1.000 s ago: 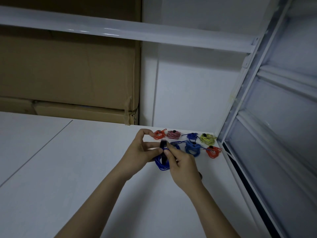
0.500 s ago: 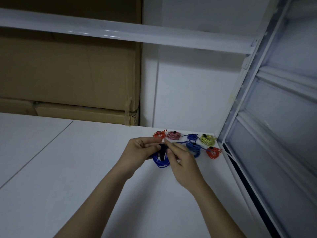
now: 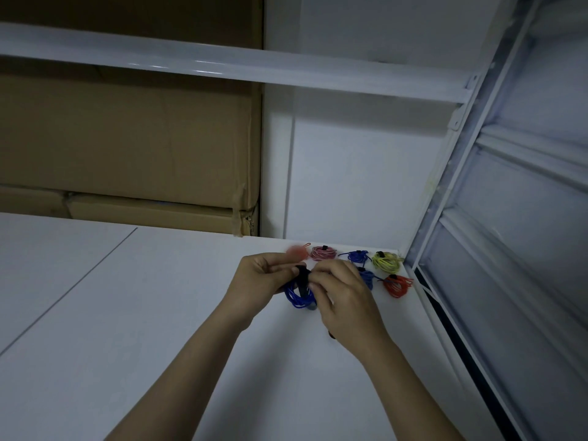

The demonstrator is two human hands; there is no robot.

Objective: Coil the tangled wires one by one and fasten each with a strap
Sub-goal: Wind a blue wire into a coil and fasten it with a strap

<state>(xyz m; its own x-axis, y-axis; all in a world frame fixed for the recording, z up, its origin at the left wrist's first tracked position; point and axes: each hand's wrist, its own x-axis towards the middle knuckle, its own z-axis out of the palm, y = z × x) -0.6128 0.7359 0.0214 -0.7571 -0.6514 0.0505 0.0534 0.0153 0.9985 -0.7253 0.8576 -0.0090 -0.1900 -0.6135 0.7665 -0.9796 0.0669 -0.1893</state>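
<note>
Strap drawn round the blue coil, hands now closed in on it

Over the white bench (image 3: 159, 313), the left hand (image 3: 259, 278) and right hand (image 3: 342, 294) have come together since a second ago, both pinching the black strap (image 3: 302, 276) on the blue coil (image 3: 297, 297) held between them; it looks nearly fastened, though fingers hide the closure. Beyond lie finished coils: red (image 3: 397, 284), yellow-green (image 3: 386, 261), blue (image 3: 358, 256), pink (image 3: 323, 253).
</note>
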